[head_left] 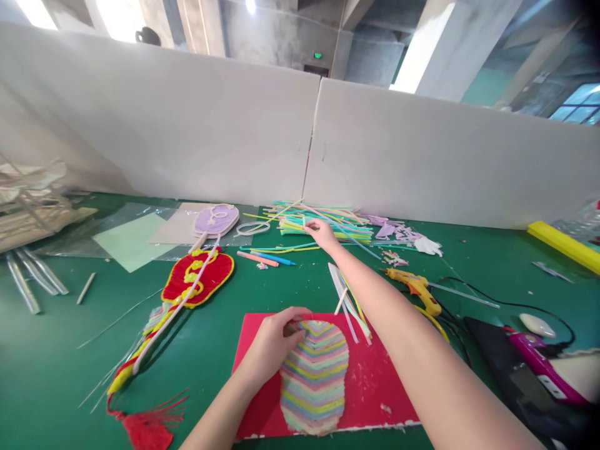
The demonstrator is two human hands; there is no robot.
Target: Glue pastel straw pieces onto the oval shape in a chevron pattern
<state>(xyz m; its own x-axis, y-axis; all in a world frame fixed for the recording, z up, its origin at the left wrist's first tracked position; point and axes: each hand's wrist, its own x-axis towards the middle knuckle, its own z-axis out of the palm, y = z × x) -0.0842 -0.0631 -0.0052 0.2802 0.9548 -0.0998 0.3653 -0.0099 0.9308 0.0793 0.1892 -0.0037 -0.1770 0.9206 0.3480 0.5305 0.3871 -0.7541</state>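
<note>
My left hand (284, 337) rests on the upper left edge of an oval panel (315, 381) with pastel chevron stripes, its thumb and fingers curled at the rim. The panel lies on a red board (375, 381). Farther off, my right hand (321, 231) reaches to a pile of pastel strips (344, 234), fingertips pinched at its front left part; what they hold is too small to make out. Several loose strips (344, 300) lie on the board's top edge under my right forearm.
A yellow glue gun (415, 287) with a cable lies to the right, near a purple power strip (546, 369). On the left are a red fan (199, 275) with a tassel and a lilac fan (216, 219). Pens (272, 258) lie mid-table; a white partition (225, 131) stands behind.
</note>
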